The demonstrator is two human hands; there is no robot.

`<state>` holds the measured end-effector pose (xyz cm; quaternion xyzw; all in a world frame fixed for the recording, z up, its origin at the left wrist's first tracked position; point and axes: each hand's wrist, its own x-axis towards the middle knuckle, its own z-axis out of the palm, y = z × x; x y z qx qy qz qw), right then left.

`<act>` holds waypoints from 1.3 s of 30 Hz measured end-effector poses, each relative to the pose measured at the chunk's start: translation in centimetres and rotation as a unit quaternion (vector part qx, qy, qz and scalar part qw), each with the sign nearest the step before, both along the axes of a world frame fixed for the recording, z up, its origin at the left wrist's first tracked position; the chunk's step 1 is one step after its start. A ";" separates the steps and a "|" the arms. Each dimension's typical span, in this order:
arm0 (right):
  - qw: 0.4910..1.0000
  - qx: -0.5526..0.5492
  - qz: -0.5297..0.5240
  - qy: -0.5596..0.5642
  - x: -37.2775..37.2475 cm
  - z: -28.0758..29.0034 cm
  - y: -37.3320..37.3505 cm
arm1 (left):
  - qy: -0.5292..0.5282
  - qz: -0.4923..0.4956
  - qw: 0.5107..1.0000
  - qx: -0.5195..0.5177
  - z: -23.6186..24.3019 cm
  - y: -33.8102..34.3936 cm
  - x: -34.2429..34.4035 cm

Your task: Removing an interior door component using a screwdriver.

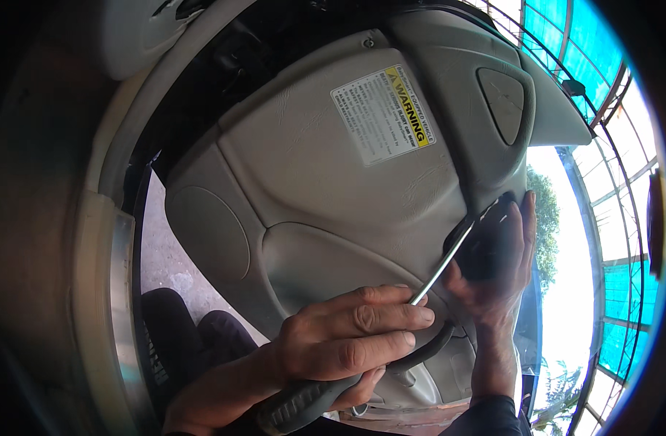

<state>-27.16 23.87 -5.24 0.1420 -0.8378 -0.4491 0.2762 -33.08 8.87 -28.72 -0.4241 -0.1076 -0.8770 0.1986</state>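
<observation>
**Grey door panel, screwdriver at its right edge**

Grey rubber covers the handle of the screwdriver [326, 392], which lies low in the frame, just right of centre, wrapped tight in the left hand [340, 345]. That hand comes up from the lower edge, fingers curled around the handle and knuckles facing the camera. From the fist the thin metal shaft runs up and to the right, crossing the lower right of the frame, and its tip reaches a dark gap [486, 247] at the right edge of the panel.

Just right of the shaft, the right hand [496, 283] rises from the lower right, a dark sleeve at its wrist. Its fingers are spread upward and pressed flat along the edge of the panel beside the gap; it grips nothing that can be seen, only resting against the trim. The two hands sit near each other, the shaft between them.

Below the left hand, at lower left, dark trouser legs [180, 334] show over a patch of pale ground.

Behind the hands, the panel [311, 182] fills the centre of the frame: pale grey moulded plastic with a round speaker bulge at its left, a curved pull handle low near the hands, and a white and yellow sticker [382, 112] at upper centre. A shield-shaped cap [502, 102] sits at upper right.

Farthest off, along the right rim, blue-green roof sheets [587, 58] on a metal frame and green trees stand against bright sky.
</observation>
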 end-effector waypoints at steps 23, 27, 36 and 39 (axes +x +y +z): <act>0.996 -0.081 0.015 0.026 0.0 -0.8 -0.3 | -0.067 -0.216 0.969 0.094 -0.1 1.7 -2.0; 0.994 -0.099 0.007 0.039 0.0 -1.1 -0.8 | -0.107 -0.358 0.919 0.126 -0.9 2.4 -2.8; 0.987 -0.134 0.043 0.071 -0.6 -1.8 -0.9 | -0.105 -0.252 0.958 0.092 -0.2 1.9 -1.7; 0.984 -0.154 0.054 0.072 -0.7 -1.9 -0.6 | -0.116 -0.008 0.989 -0.088 1.0 -0.2 2.0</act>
